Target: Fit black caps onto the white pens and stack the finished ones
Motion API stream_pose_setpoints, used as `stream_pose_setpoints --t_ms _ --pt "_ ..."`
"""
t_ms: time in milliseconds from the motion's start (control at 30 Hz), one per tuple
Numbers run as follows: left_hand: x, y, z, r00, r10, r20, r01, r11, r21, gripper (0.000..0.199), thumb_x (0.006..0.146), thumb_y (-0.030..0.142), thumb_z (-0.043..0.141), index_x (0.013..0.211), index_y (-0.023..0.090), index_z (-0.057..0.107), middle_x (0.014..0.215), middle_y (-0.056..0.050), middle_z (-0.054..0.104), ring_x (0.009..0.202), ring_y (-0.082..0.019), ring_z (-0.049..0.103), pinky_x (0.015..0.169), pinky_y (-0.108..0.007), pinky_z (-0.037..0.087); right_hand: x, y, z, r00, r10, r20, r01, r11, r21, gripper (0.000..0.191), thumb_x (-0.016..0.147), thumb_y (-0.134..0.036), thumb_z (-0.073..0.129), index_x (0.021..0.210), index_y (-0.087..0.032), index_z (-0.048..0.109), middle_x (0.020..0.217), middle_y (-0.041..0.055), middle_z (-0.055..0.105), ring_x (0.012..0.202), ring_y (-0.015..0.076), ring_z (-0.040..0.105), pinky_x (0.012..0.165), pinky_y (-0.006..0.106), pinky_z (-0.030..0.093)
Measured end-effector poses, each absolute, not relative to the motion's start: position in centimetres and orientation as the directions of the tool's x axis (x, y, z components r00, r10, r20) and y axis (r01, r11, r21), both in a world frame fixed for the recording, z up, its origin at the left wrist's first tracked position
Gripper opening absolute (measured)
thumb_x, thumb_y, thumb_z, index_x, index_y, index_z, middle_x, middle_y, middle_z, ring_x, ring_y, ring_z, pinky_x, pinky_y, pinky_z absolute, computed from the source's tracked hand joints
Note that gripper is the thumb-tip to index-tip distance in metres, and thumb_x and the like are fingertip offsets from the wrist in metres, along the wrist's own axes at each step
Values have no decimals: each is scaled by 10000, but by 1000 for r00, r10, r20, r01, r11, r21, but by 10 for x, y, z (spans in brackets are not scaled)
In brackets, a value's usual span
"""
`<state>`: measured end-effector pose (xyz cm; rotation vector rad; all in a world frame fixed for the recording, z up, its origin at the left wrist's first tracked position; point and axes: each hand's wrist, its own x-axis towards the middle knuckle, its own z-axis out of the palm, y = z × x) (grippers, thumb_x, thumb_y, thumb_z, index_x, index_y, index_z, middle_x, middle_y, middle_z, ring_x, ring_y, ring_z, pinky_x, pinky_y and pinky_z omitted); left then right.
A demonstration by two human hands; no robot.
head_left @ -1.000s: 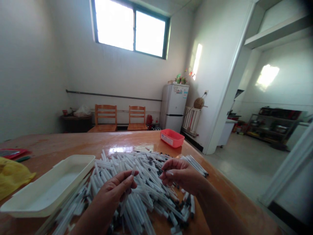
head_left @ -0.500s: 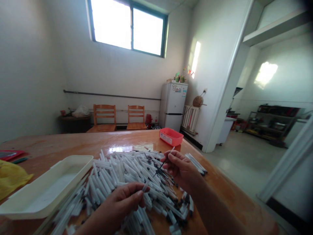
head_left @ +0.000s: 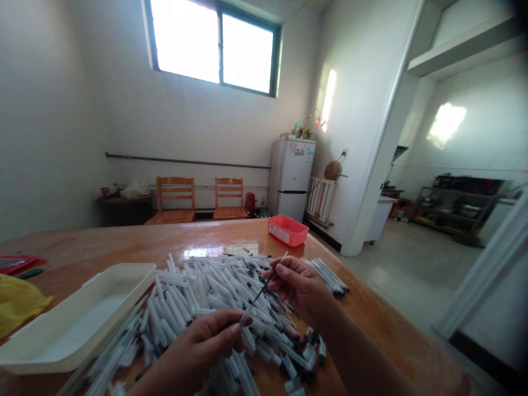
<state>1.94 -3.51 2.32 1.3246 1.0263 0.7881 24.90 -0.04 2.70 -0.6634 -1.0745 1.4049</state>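
Observation:
Between the thumb and forefinger of my left hand [head_left: 202, 346] is a clear pen barrel [head_left: 246, 314], its upper end pointing up and right. My right hand [head_left: 300, 285] pinches a thin dark pen refill [head_left: 260, 293], which slants down to the left. The refill's lower end meets the open end of the barrel; how far inside it reaches I cannot tell. Beneath both hands spreads a big heap of translucent pen barrels [head_left: 214, 283], mixed with dark caps and loose refills. To the right of my right hand lies a row of pens with black ends [head_left: 330, 276].
A long cream tray [head_left: 119, 275] stands on the left of the wooden table [head_left: 82, 239], near a yellow bag [head_left: 20, 300]. Towards the far right edge sits a red plastic basket [head_left: 289, 232]. Two chairs [head_left: 175, 195] and a fridge [head_left: 293, 176] are beyond.
My right hand has moved slightly left and down, bringing the refill to the barrel's end and closing the gap. My left hand has stayed almost still.

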Motion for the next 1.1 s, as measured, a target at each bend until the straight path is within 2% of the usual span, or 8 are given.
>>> stream_pose_setpoints --t_ms 167,433,567,667,733,833,933,1100 --pt "18 -32 17 429 896 -116 79 91 993 342 768 482 736 991 230 801 736 -41 701 703 -178 561 665 -248 418 240 -2 21 -238 950 203 -354 109 -929 299 836 -365 731 1022 -162 614 908 80 745 661 141 689 456 174 368" --pt "13 -29 9 459 884 -86 57 67 996 300 843 446 684 1038 240 783 783 -37 697 738 -176 564 682 -248 413 234 -7 16 -273 934 231 -134 200 -970 502 894 -360 644 1347 -219 480 1031 86 721 696 148 694 447 181 363" --pt "15 -30 12 472 877 -92 59 73 996 312 842 453 678 1025 223 783 787 -42 694 752 -185 579 696 -257 419 237 -8 16 -294 919 264 -50 261 -964 359 908 -317 592 1252 -217 603 1103 86 694 764 149 690 534 207 418" --pt "15 -31 16 433 893 -122 75 99 992 350 829 472 684 1052 216 770 819 -50 706 795 -196 595 719 -262 425 249 -6 20 -264 931 253 68 280 -958 258 891 -292 578 1112 -183 653 963 50 699 696 131 647 615 243 466" --pt "14 -30 16 414 900 -139 75 118 990 387 816 488 694 1079 211 755 831 -50 710 808 -196 598 722 -261 425 263 -3 24 -232 950 210 239 265 -934 180 865 -272 580 990 -171 659 828 13 672 630 117 588 593 236 448" --pt "11 -27 13 410 897 -163 80 142 987 432 797 515 705 1091 200 738 815 -39 702 771 -177 579 687 -250 413 288 2 27 -245 952 184 557 294 -777 89 797 -205 590 842 -169 659 748 -12 627 653 115 543 587 217 394" --pt "9 -24 9 394 906 -155 72 137 988 438 808 512 698 1108 194 725 809 -29 694 754 -159 560 680 -241 399 308 7 25 -271 961 63 784 258 -565 92 724 -163 595 786 -174 662 719 -16 620 662 119 530 575 221 342" --pt "8 -22 6 393 908 -149 84 126 989 453 826 514 677 1142 191 710 819 -31 693 751 -156 558 680 -246 393 320 13 15 -171 975 -141 941 119 -318 127 678 -162 603 771 -180 689 744 3 647 673 128 538 550 236 284"
